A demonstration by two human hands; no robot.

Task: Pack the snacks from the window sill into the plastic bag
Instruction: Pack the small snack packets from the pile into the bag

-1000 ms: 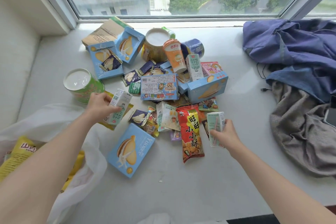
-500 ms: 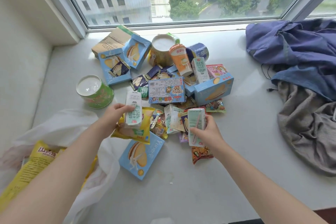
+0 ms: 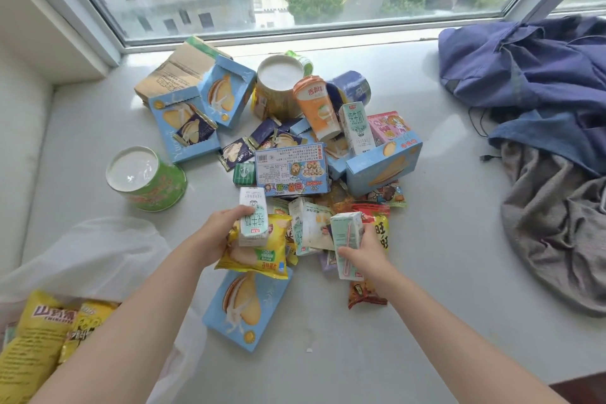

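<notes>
White window sill [image 3: 442,275] — on it a snack pile [image 3: 292,170], green tub [image 3: 147,179], plastic bag [image 3: 98,252], crumpled clothes [image 3: 554,226]

Snack pile [image 3: 295,170] mid window sill [image 3: 442,272]; plastic bag [image 3: 98,256] near-left, chip packets [image 3: 39,338] inside; crumpled clothes [image 3: 541,141] right.

Window sill [image 3: 442,289]: plastic bag [image 3: 98,249] runs off frame at left & bottom; crisp bags [image 3: 29,348] inside are cut by the left edge, and a forearm covers part of the bag. Red snack packet [image 3: 365,295] lies mostly under right grip [image 3: 364,256] & right-hand milk carton [image 3: 346,243]. Left grip [image 3: 216,233] & left-hand milk carton [image 3: 252,223] mask part of yellow crisp packet [image 3: 259,259]. Green can [image 3: 300,59] shows only its top behind yellow tub [image 3: 278,92]. Grey garment [image 3: 557,233] cropped at right. Small print on blue box [image 3: 292,170] unreadable.
</notes>
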